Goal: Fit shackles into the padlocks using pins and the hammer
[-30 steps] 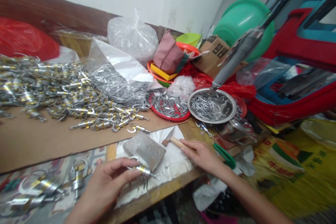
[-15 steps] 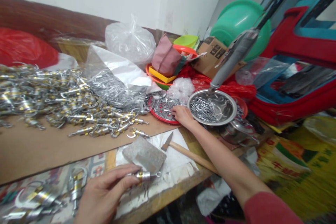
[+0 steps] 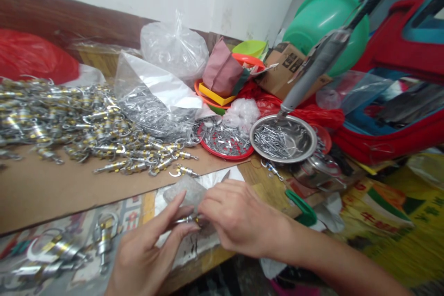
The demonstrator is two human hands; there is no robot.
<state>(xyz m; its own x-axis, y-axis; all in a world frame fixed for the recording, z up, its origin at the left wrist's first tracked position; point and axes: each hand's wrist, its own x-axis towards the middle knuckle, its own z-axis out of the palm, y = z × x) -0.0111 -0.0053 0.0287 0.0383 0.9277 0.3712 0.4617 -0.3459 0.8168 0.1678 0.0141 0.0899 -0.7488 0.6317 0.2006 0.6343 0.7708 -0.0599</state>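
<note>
My left hand (image 3: 149, 245) pinches a small metal fitting (image 3: 187, 219), a silver cylinder with yellow bands, between thumb and fingers. At the fitting's right end is my right hand (image 3: 243, 215), its fingers closed and pressed together; whatever they grip is hidden. Beneath both hands lies a grey metal block (image 3: 183, 188) on white paper (image 3: 239, 174), partly covered by them. Just the tip of a hammer head (image 3: 225, 175) shows above my right hand. Several similar hooked fittings (image 3: 62, 254) rest at the lower left, on the near side of the brown board.
A large heap of hooked fittings (image 3: 69, 120) spreads over the board (image 3: 52, 189). Beyond are a red tray (image 3: 227, 157) of small metal pieces, a steel bowl (image 3: 308, 148) of pins and a clear bag (image 3: 156, 111) of metal parts. A green handle (image 3: 303, 208) sits at the table's edge.
My right hand has come back from the red tray toward me and closed at the right end of the fitting. My left hand still holds that fitting over the block.
</note>
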